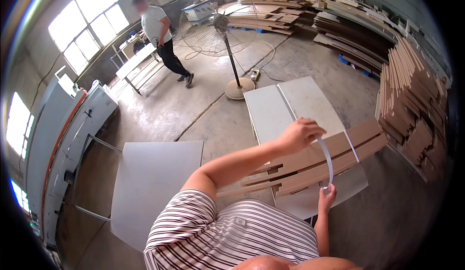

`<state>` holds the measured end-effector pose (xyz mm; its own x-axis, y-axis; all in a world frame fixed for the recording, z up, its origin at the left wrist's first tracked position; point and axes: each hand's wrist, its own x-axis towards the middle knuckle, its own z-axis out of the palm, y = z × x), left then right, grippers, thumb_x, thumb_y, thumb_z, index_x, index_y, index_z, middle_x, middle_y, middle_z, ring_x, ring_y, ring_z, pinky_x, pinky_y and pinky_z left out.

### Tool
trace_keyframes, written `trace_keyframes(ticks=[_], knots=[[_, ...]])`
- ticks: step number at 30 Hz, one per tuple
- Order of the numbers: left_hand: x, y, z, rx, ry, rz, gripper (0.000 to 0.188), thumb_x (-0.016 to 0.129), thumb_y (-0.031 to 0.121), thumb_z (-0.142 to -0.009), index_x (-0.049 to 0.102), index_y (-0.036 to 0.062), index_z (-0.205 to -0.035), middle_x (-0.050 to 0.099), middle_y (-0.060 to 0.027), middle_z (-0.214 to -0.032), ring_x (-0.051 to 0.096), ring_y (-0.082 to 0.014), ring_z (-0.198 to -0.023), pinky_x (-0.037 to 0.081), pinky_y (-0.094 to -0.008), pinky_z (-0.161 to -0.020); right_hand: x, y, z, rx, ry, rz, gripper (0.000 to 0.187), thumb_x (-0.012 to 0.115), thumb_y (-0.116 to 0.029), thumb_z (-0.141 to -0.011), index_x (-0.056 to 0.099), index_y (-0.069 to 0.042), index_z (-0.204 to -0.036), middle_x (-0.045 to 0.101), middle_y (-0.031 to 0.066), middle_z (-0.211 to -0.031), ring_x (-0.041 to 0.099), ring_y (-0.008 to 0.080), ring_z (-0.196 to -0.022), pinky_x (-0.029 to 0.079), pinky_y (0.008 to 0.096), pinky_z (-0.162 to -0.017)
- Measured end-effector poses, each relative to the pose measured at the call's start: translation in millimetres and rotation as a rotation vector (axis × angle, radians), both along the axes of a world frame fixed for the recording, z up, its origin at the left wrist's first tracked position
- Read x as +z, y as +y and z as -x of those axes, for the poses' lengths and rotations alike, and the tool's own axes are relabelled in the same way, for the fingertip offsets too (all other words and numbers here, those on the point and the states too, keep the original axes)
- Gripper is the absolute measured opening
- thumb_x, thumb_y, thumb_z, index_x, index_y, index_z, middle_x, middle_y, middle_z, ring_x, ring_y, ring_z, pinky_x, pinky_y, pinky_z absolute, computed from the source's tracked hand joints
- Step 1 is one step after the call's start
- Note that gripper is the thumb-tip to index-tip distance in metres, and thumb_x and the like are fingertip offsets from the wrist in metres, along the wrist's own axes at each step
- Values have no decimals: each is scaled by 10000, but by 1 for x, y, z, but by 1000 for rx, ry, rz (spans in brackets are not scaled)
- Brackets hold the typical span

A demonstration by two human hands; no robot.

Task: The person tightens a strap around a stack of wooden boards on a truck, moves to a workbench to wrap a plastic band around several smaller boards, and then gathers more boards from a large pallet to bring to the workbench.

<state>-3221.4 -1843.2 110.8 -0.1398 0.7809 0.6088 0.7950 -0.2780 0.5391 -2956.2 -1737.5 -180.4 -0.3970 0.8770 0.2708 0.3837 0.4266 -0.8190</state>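
A pale flexible strap (328, 161) bows between my two hands above a row of long brown boards (310, 162). My left hand (302, 135), reaching across from the left, is closed on the strap's upper end. Low on the right, my right hand (327, 197) pinches its lower end near the boards' close edge. A second white strap (352, 146) runs across the boards further right. The boards have notched ends on the left and rest on a light-coloured panel surface (348, 183). Two large pale panels (312, 103) lie just beyond them.
A white panel (157, 183) stands at my left, beside a long grey machine (72, 158). A floor fan (240, 88) is ahead. Brown boards are piled at right (407, 105), with more stacks (271, 15) behind. Another person (157, 25) walks near a white table (138, 64).
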Motion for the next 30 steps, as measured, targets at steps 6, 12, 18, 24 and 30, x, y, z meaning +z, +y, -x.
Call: trace_keyframes(ticks=[6,12,18,24,30], knots=[[-96,0,6,110,80,448,520,673,109,-739,516,155,-1233,484,-93,-1197,429,-302,-1139,363,-418,-966,10,-2,-15,-46,52,163,447,583,-46,-785,425,15,-1198,533,212,-1085,556,302,-972,456,377,-866],[-165,-63,14,151,29,823,594,588,241,-821,349,139,-1355,429,-138,-1240,403,-324,-1164,342,-409,-992,5,-10,-59,-82,-3,162,415,553,-61,-813,417,11,-1199,537,208,-1076,561,262,-868,471,359,-786],[-230,-173,20,411,216,900,830,644,426,-785,215,97,-1415,389,-165,-1287,373,-339,-1199,337,-439,-979,0,-21,-80,-83,-35,177,396,542,-73,-827,417,5,-1195,549,200,-1042,561,261,-835,472,346,-754],[-251,-202,13,380,-61,1062,895,659,514,-739,214,102,-1398,471,-147,-1203,441,-333,-1155,368,-451,-938,39,-32,-37,39,-109,188,316,531,-82,-833,466,-4,-1133,592,175,-963,588,277,-848,477,359,-753],[-250,-204,9,407,-6,1049,915,648,521,-740,209,85,-1414,472,-126,-1202,448,-295,-1145,353,-415,-938,49,-52,17,196,-52,303,243,541,-52,-814,513,2,-1050,593,106,-871,577,170,-754,483,294,-688]])
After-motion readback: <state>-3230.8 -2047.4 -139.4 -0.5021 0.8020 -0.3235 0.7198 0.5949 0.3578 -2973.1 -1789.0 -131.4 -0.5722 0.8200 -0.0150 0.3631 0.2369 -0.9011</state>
